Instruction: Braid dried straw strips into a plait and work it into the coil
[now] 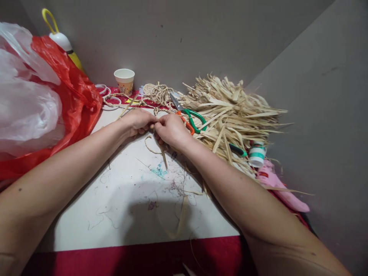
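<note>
My left hand [140,120] and my right hand [172,130] meet over the far part of the white board, fingertips pinched close together. Both are closed on a thin twisted straw cord [151,148], whose curled length hangs below the fingers. A flat straw strip [164,158] pokes out under my right hand. The exact spot of the pinch is partly hidden by the fingers. Just beyond my right hand lie scissors [198,119] with green and orange handles. More twisted cord lies in a coiled heap [159,94] behind the hands.
A big pile of dry straw strips [230,107] fills the right back. Near it are a white-and-teal bottle [257,154] and a pink pouch [283,188]. A paper cup [124,81] stands at the back; red and white plastic bags [77,103] bulge at left. The white board [115,214] carries stains.
</note>
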Demonstrator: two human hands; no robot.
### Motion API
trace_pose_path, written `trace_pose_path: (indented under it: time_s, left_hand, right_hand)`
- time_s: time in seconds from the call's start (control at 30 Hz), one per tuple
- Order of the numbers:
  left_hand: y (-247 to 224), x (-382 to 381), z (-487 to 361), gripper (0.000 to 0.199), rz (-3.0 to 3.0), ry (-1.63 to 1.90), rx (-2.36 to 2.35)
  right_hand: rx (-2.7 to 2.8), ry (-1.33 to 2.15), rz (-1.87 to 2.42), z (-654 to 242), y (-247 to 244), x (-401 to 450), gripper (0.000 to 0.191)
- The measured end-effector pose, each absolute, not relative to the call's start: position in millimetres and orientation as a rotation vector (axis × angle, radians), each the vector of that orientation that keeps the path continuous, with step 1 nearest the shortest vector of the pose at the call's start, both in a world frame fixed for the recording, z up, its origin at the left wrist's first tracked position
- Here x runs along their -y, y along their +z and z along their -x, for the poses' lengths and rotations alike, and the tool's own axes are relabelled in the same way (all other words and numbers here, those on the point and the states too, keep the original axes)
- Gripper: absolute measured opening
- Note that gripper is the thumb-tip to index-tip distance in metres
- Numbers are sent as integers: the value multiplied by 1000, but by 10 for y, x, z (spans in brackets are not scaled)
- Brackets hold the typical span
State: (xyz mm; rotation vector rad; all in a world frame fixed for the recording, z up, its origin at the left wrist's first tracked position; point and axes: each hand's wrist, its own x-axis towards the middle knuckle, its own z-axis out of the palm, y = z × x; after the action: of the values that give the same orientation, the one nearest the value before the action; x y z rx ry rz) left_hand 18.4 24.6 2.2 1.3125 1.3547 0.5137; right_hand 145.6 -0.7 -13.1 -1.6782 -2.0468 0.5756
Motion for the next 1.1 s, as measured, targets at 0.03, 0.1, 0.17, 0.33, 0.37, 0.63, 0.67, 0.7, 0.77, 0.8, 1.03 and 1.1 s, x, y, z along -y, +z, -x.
trace_pose_path:
  time_s: [0.03,0.1,0.17,0.33,0.37,0.63,0.67,0.7,0.77,0.8,1.03,1.1]
  left_hand:
    - [26,-242,-185,28,-1304,539,-1348]
    - [30,-239,-183,29,-1278,590,-1350]
    - [30,-246,-173,32,-1237,571,-1346]
    - [38,-284,-125,31,-1120,585,-1227]
    - [44,-291,-112,31,-1109,581,-1206]
    - [52,-325,-64,25,-1108,527,-1099]
    - [47,-322,-67,25,-1124,535,-1110]
    - [41,-318,-70,25,-1138,543,-1122]
    - [34,-309,-74,25,-1169,541,-1147]
    - [34,-305,-74,24,-1185,534,-1150]
    - [82,-274,-71,21,-1267,504,-1140]
    - [92,-265,-71,21,-1303,496,-1165]
  right_hand:
    - [2077,525,1686,-1447,-118,23,20]
    - [2148,464,1705,-1425,-64,78,23]
    - [2271,466,1662,-1417,29,154,25]
    - [2460,968,1386,-1586,363,264,28]
    - [2328,1047,1405,-1641,410,245,32]
    - [1418,1426,1452,-1717,129,-107,12]
    - [1423,1518,1427,-1687,66,-130,14]
    - [1431,1606,1391,-1659,12,-146,16]
    - [1431,1745,1315,-1622,-56,-165,22]
    - [1419,1799,1296,-1615,-71,-171,24]
    - [1254,2060,1259,-1666,-31,-207,28]
    - [1213,2091,1268,-1668,-23,-211,26]
